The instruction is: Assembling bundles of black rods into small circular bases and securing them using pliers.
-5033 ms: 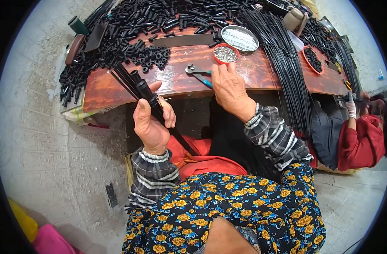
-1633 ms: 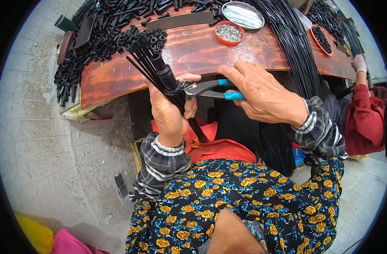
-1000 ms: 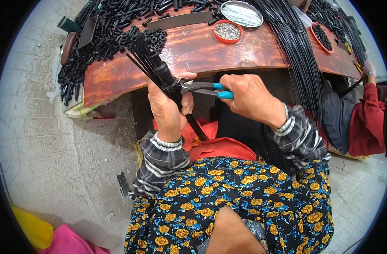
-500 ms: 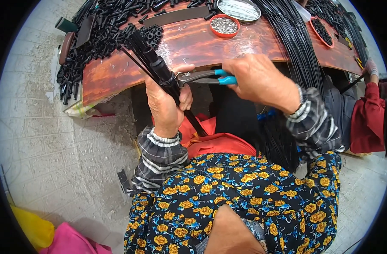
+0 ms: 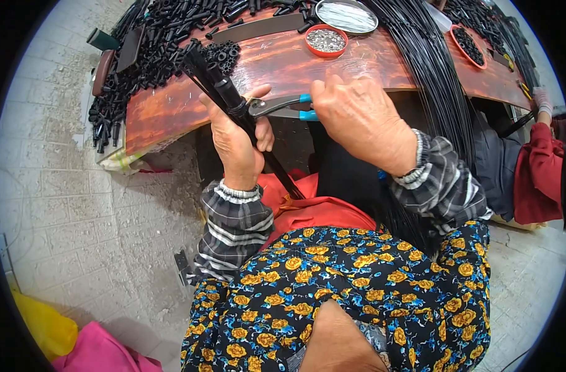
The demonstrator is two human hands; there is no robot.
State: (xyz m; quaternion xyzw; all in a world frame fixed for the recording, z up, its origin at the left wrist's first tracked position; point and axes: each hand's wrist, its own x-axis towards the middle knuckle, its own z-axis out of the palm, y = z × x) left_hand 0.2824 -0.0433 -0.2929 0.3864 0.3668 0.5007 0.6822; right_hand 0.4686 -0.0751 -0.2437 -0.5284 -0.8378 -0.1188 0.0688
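Wooden worktop (image 5: 357, 62) ahead: left hand (image 5: 236, 146) clenched rod bundle (image 5: 224, 93) upright at its edge, right hand (image 5: 357, 111) squeezed pliers (image 5: 276, 106) onto sleeve; crimping seemingly underway, needing steady pressure.

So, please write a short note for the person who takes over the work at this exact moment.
Left hand: shut on the bundle of black rods, held tilted above the lap.
Right hand: shut on the blue-handled pliers, whose tip meets the black sleeve on the bundle.
On the wooden table: heap of loose black tubes, red bowl of small metal parts, long black strands.
Done: pliers in place at the sleeve.
Left: whether the squeeze is finished cannot be told.
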